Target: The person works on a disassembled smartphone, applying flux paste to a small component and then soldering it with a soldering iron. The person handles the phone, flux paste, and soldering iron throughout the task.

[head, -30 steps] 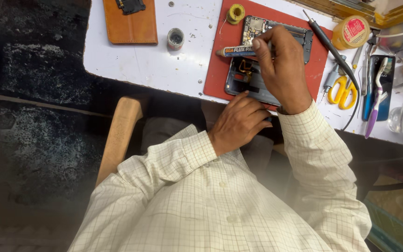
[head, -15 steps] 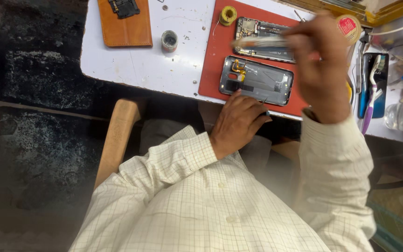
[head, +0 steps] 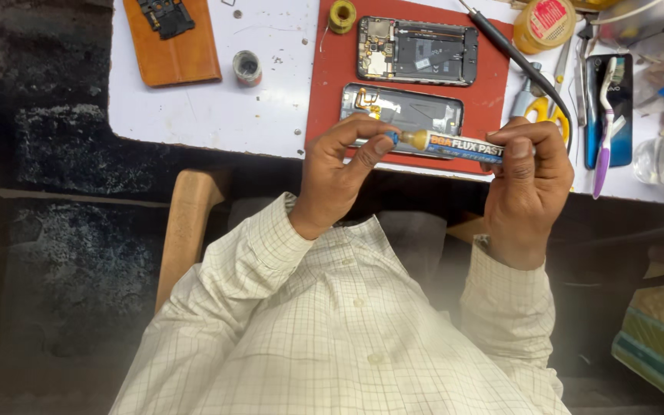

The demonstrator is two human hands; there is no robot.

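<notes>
**Fingers at both ends of a flux syringe, held level over the near edge of the surface**

Fingers of the left hand point(head: 340, 173) pinch the blue cap at the tip of a flux paste syringe point(head: 455, 144), thumb and forefinger closed on it from the left. Fingers of the right hand point(head: 528, 188) are clenched around the other end of the barrel, thumb on top and the rest curled beneath. The syringe lies between the two hands with its long axis running left to right, roughly level and parallel to the near edge of the white surface point(head: 209, 115). The tip points toward the left hand and the plunger end is buried in the right. Both hands are on it; neither is free.

Just beyond the syringe, partly hidden by it, an opened phone back housing point(head: 401, 111) lies on a red mat point(head: 493, 96), its long side also running left to right. A second opened phone body with a circuit board showing point(head: 416, 51) lies farther back on the same mat, with a small spool of solder wire point(head: 342, 15) at the mat's far left corner.

To the right of the mat sit yellow-handled scissors point(head: 541, 107), a dark probe-like tool point(head: 512, 50), a round yellow-lidded tin point(head: 551, 23) and a purple-handled toothbrush point(head: 605, 123). Left of the mat stand a small round pot point(head: 247, 68) and a brown wooden board point(head: 178, 50) carrying a dark part. Below the surface, a wooden chair arm point(head: 186, 230) shows beside the person's left sleeve.
</notes>
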